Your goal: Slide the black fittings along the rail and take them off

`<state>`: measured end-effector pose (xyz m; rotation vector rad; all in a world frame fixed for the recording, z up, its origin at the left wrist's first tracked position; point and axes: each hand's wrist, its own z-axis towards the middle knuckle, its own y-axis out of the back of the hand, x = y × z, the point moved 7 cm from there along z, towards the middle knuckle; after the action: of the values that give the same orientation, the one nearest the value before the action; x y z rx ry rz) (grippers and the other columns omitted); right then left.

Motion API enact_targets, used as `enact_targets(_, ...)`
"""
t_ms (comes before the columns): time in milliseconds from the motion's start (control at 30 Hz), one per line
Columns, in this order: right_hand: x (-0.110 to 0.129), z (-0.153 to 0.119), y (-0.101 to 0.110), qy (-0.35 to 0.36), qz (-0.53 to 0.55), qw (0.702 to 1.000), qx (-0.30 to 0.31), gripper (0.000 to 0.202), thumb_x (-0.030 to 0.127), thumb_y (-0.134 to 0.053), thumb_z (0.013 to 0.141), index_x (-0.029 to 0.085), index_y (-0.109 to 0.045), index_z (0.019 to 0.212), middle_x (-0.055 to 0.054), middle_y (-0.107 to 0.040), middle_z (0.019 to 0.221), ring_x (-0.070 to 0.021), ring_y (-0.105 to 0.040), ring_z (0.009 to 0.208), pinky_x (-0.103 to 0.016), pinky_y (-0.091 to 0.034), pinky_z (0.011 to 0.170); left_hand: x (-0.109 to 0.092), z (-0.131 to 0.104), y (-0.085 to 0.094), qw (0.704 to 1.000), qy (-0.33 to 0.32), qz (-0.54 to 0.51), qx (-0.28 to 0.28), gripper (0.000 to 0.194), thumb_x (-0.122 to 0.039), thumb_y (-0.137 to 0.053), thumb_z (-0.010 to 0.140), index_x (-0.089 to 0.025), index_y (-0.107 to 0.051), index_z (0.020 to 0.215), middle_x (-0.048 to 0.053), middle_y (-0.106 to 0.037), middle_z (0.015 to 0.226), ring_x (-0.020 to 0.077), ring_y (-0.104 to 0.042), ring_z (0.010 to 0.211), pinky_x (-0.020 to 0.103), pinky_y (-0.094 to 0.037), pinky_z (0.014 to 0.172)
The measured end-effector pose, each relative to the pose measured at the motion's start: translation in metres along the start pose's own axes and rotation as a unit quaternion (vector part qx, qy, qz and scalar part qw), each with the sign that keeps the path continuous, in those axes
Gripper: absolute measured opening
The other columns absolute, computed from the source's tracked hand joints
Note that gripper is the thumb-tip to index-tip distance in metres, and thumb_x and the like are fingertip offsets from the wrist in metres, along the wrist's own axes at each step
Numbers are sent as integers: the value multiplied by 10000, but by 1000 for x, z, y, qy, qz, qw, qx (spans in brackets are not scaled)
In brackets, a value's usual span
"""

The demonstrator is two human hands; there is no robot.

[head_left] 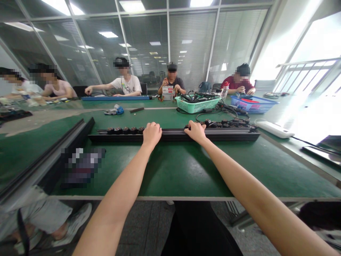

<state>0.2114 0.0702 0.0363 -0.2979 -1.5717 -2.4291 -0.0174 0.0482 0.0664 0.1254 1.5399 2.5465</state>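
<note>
A long black channel-shaped rail (173,137) lies across the green table in front of me. My left hand (152,133) is closed over it left of its middle, fingers curled down behind the far side. Farther right, my right hand (195,132) grips the same rail, its fingertips partly hidden. A row of small black socket-like parts (125,130) runs along the rail to the left of my left hand. More black parts (229,124), strung together, lie just behind the rail beyond my right hand.
Another long black rail (61,153) slants along the left, near a blurred dark packet (84,169). Behind are a blue-grey cloth or glove (115,110), a green basket (197,106) of cables, a blue basket (253,105) and a white power strip (275,129). Several people sit around the table.
</note>
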Motion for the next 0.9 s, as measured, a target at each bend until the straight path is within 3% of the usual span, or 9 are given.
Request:
enact_targets(667, 3, -2, 4, -3, -29, 1000, 10, 240, 301, -502, 924, 190, -647, 1080, -138, -738, 1109, -331, -591, 1078, -410, -302, 904, -1, 0, 1, 1000, 2, 5, 5, 300, -249, -459, 1058, -185, -747, 1108, 130, -685, 1217, 285, -576, 1199, 357, -551, 927)
enact_targets(900, -10, 4, 0, 45, -17, 999, 21, 238, 408, -551, 929, 216, -633, 1043, -94, -749, 1027, -309, -633, 1042, -374, -304, 881, 0, -1, 0, 1000, -5, 16, -1, 302, -253, -457, 1059, -184, -748, 1105, 124, -695, 1210, 285, -584, 1188, 352, -553, 904)
